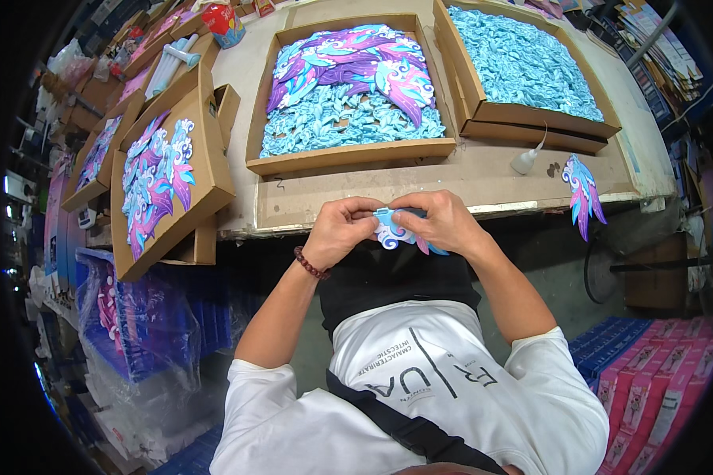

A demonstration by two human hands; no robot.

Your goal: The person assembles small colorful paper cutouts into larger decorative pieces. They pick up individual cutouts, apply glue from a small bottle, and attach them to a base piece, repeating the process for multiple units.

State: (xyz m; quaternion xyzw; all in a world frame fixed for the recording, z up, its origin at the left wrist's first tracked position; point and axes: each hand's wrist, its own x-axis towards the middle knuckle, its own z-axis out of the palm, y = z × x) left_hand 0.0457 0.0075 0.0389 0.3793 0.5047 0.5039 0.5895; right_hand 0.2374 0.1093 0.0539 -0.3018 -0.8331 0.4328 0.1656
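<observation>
Both hands, left hand [337, 231] and right hand [444, 222], pinch a blue-white cutout [394, 231] before cardboard trays [348, 154].

A pale, scuffed surface [483, 178] fills the upper middle of the frame. Below it lies a dark grey floor [554, 261]. Stacked blue crates [146, 317] under clear plastic stand at lower left, pink boxes [657, 380] at lower right, and cluttered shelves [665, 63] line the upper right.
</observation>
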